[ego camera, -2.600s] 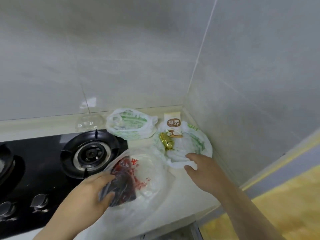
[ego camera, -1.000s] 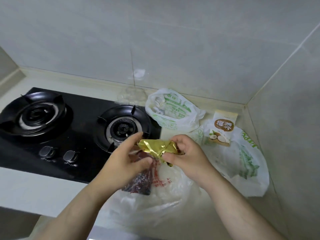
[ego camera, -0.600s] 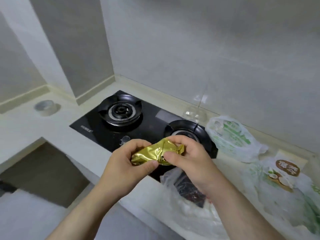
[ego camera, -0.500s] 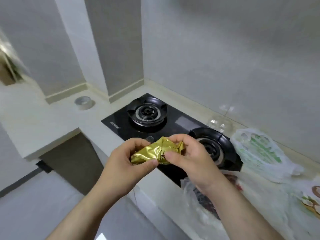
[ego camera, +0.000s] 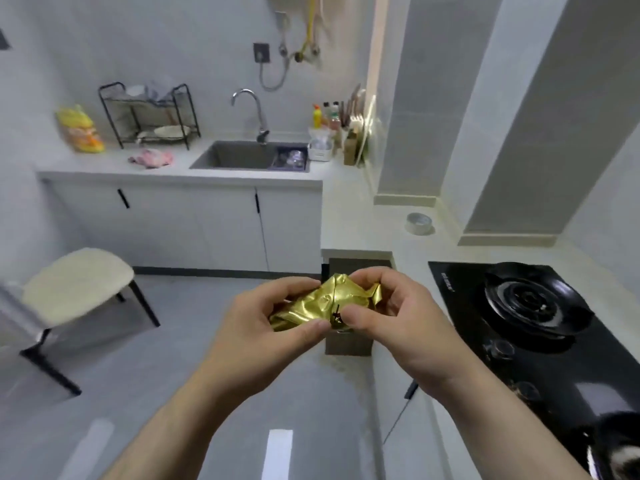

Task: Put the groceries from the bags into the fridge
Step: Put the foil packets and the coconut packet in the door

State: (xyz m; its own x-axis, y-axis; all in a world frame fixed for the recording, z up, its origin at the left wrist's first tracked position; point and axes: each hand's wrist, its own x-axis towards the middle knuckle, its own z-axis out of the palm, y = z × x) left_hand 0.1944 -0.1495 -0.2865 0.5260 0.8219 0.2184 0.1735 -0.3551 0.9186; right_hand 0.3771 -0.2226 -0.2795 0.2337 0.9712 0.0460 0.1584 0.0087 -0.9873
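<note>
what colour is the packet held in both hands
Shiny gold, crinkled foil: the packet, seen in the head view.

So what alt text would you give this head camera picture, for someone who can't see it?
A person's left hand and right hand pinch a crumpled gold foil packet between them above a grey kitchen floor. A black gas hob sits on the pale counter at right; a grey sink and a cream padded stool lie farther off.

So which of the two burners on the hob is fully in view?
The burner nearest the white lettering on the hob, level with the gold packet. The other burner is cut off at the bottom right corner.
</note>
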